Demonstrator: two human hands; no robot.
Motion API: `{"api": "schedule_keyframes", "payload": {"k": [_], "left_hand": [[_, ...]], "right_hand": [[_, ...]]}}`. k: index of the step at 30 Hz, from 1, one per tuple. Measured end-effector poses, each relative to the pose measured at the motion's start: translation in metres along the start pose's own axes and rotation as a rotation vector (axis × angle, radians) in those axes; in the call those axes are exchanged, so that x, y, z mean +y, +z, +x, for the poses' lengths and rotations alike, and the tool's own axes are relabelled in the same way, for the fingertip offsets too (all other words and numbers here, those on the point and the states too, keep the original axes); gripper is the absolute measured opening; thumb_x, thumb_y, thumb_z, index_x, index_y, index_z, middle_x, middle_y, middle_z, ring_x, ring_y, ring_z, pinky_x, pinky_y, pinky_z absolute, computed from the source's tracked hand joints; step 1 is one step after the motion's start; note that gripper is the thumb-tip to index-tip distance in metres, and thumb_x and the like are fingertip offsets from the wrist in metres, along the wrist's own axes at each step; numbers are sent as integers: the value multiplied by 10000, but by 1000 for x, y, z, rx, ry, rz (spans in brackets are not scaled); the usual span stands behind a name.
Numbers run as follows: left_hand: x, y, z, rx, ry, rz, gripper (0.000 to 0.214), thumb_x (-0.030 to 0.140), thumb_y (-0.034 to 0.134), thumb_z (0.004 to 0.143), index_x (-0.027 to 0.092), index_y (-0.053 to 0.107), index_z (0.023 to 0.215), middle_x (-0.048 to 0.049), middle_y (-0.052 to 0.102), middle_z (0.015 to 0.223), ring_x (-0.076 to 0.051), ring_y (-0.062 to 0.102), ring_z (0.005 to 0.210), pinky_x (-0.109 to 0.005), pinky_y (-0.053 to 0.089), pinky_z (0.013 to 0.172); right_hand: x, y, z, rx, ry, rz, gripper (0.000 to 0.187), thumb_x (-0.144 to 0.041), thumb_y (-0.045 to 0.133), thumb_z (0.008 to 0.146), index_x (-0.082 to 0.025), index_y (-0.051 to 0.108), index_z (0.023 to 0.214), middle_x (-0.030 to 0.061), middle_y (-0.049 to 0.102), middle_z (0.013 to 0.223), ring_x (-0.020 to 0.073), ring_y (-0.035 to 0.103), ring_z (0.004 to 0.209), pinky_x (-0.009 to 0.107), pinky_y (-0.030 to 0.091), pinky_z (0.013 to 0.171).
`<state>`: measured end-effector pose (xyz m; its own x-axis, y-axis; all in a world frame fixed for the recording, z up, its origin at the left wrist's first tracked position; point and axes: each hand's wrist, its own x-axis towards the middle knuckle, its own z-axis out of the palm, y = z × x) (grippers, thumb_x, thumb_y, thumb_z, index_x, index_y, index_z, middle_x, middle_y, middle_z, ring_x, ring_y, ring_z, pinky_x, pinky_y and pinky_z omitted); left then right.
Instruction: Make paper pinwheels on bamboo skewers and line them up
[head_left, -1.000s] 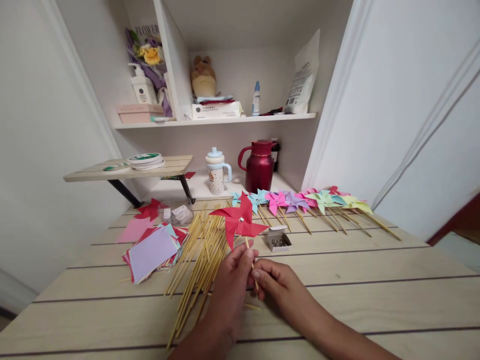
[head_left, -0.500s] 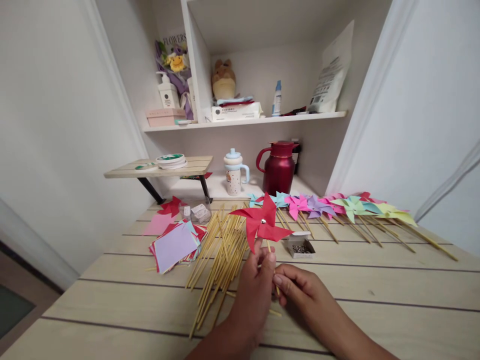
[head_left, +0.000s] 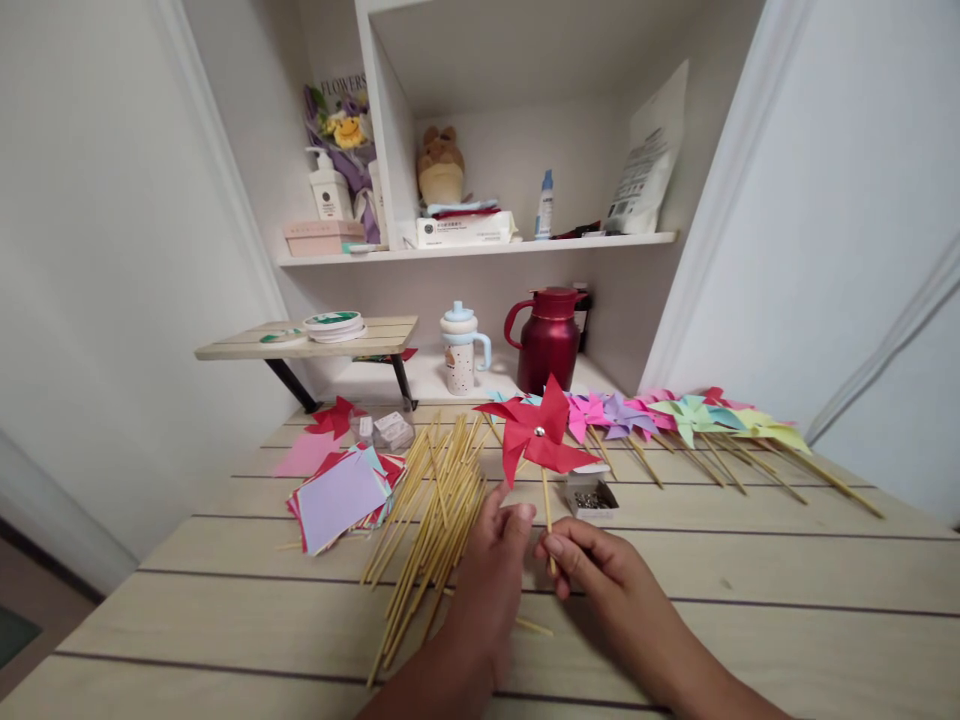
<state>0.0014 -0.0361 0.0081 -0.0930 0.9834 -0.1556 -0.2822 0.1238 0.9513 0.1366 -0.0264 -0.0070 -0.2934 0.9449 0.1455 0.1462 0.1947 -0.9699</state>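
Note:
A red paper pinwheel (head_left: 553,420) with a silver pin at its centre stands upright on a thin yellow stick. My right hand (head_left: 596,560) pinches that stick near its lower end. Just left of the stick, my left hand (head_left: 491,560) is off it, thumb and fingers apart, with its fingertips below the red blades. Many loose yellow sticks (head_left: 427,540) lie on the table beside and partly behind my left hand. Right behind the pinwheel, a small open box (head_left: 591,497) holds metal pins.
Square paper sheets (head_left: 345,500) are stacked on the left, near a clear container (head_left: 394,430). Finished pinwheels (head_left: 697,415) in several colours lie along the back right. A red jug (head_left: 551,340) and a cup (head_left: 460,350) stand behind. A small raised shelf (head_left: 300,345) is at the back left.
My left hand has come off the stick and moved slightly left. The pinwheel, still in my right hand, has turned a little and shows more stick below its blades. The view has shifted slightly.

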Motion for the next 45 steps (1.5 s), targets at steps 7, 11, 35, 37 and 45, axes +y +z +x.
{"api": "schedule_keyframes", "payload": {"k": [7, 11, 35, 37, 45], "left_hand": [[-5, -3, 10, 13, 43, 32, 430, 475, 650, 819, 162, 658, 1114, -113, 712, 1053, -259, 652, 1014, -345, 466, 890], [-5, -2, 9, -47, 38, -10, 419, 478, 666, 808, 145, 699, 1061, -104, 717, 934, -238, 674, 879, -346, 491, 826], [-1, -8, 14, 120, 116, -68, 347, 459, 659, 812, 120, 719, 848, -80, 691, 779, -173, 619, 725, -325, 488, 755], [1, -10, 16, 154, 133, -92, 325, 449, 674, 802, 127, 691, 758, -68, 678, 748, -162, 608, 700, -316, 484, 743], [13, -13, 14, 202, 159, -168, 533, 615, 583, 836, 126, 701, 1012, -57, 650, 799, -163, 608, 731, -320, 496, 756]], "right_hand": [[0, 1, -2, 0, -2, 5, 374, -503, 519, 921, -198, 615, 728, -13, 544, 627, 162, 528, 626, 280, 405, 634], [3, 0, 0, 1, 4, -6, 375, -505, 512, 928, -197, 617, 742, -14, 547, 621, 162, 526, 626, 283, 403, 641], [9, 3, -2, -67, 58, 1, 418, -540, 511, 918, -168, 645, 785, -1, 558, 673, 145, 518, 609, 280, 395, 620], [8, 4, -3, -77, 61, 5, 422, -543, 512, 917, -166, 646, 783, 2, 563, 676, 144, 522, 609, 278, 398, 616], [6, 4, -3, -55, 65, 15, 431, -558, 529, 900, -166, 657, 776, -4, 558, 654, 138, 526, 597, 271, 405, 605]]}}
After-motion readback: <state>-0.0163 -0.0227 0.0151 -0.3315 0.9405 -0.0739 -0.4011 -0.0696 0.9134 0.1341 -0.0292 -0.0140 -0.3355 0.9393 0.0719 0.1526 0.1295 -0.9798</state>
